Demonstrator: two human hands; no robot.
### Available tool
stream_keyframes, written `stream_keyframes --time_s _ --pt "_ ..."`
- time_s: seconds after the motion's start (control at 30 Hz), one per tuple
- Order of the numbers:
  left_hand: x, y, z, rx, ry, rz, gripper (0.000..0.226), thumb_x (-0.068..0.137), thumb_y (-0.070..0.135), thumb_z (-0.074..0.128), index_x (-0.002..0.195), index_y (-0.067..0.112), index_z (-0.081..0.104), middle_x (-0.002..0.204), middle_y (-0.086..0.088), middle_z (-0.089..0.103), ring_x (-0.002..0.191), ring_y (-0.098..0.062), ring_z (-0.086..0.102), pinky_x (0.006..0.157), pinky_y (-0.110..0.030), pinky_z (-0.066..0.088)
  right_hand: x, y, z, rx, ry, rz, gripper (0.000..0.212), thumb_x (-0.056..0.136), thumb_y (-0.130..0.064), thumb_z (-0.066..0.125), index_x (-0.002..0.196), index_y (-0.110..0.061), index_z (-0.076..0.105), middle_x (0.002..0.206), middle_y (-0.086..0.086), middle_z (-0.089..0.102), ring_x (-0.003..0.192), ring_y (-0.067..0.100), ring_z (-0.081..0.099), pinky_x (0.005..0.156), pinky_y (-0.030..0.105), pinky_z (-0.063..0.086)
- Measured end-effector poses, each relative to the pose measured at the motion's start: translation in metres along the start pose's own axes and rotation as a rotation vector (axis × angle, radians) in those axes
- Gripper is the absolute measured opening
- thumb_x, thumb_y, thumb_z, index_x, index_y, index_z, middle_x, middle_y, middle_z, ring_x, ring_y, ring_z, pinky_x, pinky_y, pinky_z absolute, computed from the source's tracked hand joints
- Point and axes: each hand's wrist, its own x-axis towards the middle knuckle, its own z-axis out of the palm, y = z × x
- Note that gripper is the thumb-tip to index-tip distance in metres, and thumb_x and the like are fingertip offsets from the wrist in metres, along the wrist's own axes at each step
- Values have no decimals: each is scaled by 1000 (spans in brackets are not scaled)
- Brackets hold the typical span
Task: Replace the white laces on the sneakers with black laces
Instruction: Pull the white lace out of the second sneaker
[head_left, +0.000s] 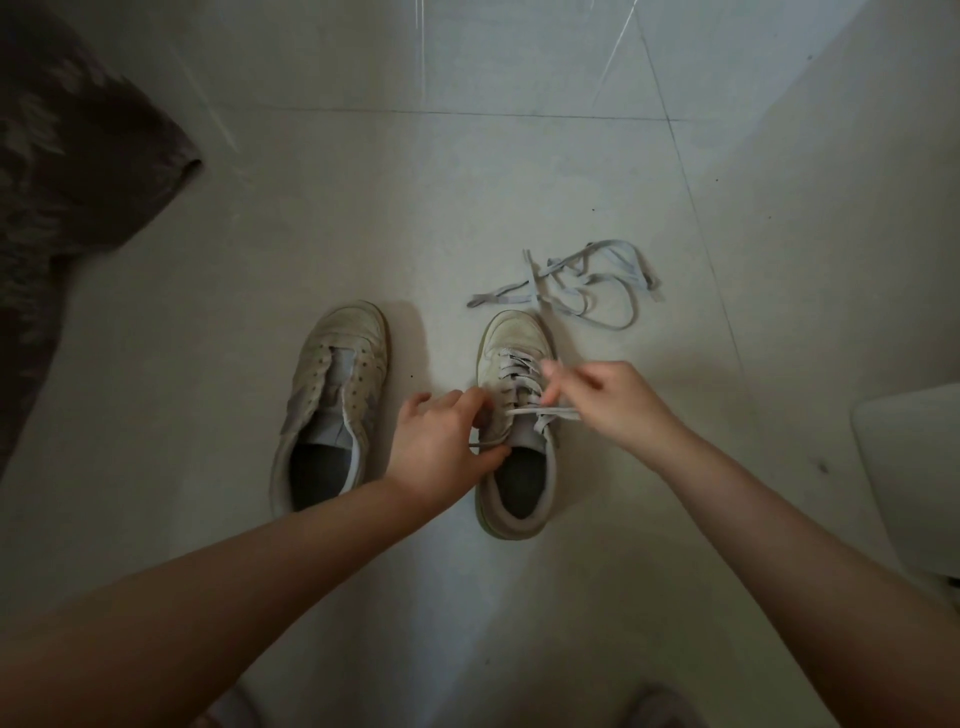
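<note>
Two worn white sneakers stand side by side on the pale tiled floor, toes pointing away. The left sneaker (332, 395) has bare eyelets and no lace. The right sneaker (519, 415) carries a white lace (519, 371) in its upper eyelets. My left hand (441, 447) grips the right sneaker's near-left collar and pinches one lace end. My right hand (608, 400) pinches a strand of the same lace over the tongue. A loose white lace (582, 286) lies tangled on the floor beyond the right sneaker. No black lace is in view.
A dark patterned cloth (67, 182) covers the floor at the left. A white object's corner (914, 467) juts in at the right edge. Tile joints (467, 111) cross the floor farther out.
</note>
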Motion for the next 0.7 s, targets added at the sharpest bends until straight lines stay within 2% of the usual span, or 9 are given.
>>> stream_keyframes --time_s 0.07,0.13,0.23,0.3,0.37,0.47,0.53,0.63,0.7 --pt "1 -1 0 6 -10 -4 38 77 47 67 107 26 56 95 12 62 93 -10 59 100 -34 31 0 -9 5 -410 -106 -151 46 85 -56 57 70 -14 69 50 -3 53 52 7 49 53 26 33" --pt "0 -1 1 8 -14 -8 39 77 47 67 108 25 56 96 11 62 94 -10 59 99 -33 30 1 -17 9 -535 -171 -235 30 85 -49 62 69 -24 67 52 -10 54 57 5 50 54 24 34" --pt "0 1 1 -3 -19 -12 38 77 44 68 108 25 55 95 11 62 93 -11 59 98 -33 31 3 -19 10 -231 -112 -318 17 87 -33 66 71 -29 68 68 -14 62 71 3 59 68 22 45" --pt "0 1 0 -16 -18 -11 36 77 44 67 106 26 55 94 12 61 92 -10 59 98 -33 32 1 -20 -1 140 10 -224 18 90 -31 61 74 -30 67 74 -16 65 77 -4 60 75 16 45" --pt "0 0 -2 -16 -16 -8 35 78 45 67 105 27 55 92 13 60 91 -9 59 98 -33 33 1 -17 -8 270 109 -120 22 93 -31 57 72 -27 65 70 -16 64 70 -7 56 73 18 43" --pt "0 -1 -1 -22 -19 -5 35 79 46 65 107 28 56 91 14 60 90 -7 59 98 -33 33 -2 -11 -6 -480 104 -186 18 92 -37 54 94 -21 63 90 -5 61 89 8 58 78 31 42" --pt "0 -1 0 -34 2 7 34 78 46 66 104 27 56 90 13 62 88 -8 60 96 -34 35 -8 -13 8 -870 109 -385 43 88 -42 57 126 -22 53 121 0 56 117 22 48 94 38 36" --pt "0 -1 3 -37 36 9 37 77 46 68 103 23 58 90 9 65 85 -11 62 92 -36 39 -10 -22 25 -908 17 -627 37 86 -29 61 122 -20 58 118 0 60 118 24 49 96 37 31" --pt "0 0 4 -34 28 11 37 77 47 68 103 22 58 90 9 65 85 -11 62 92 -36 40 -7 -23 25 -917 -7 -640 23 91 -28 54 112 -21 62 109 -2 62 114 21 50 95 34 27"
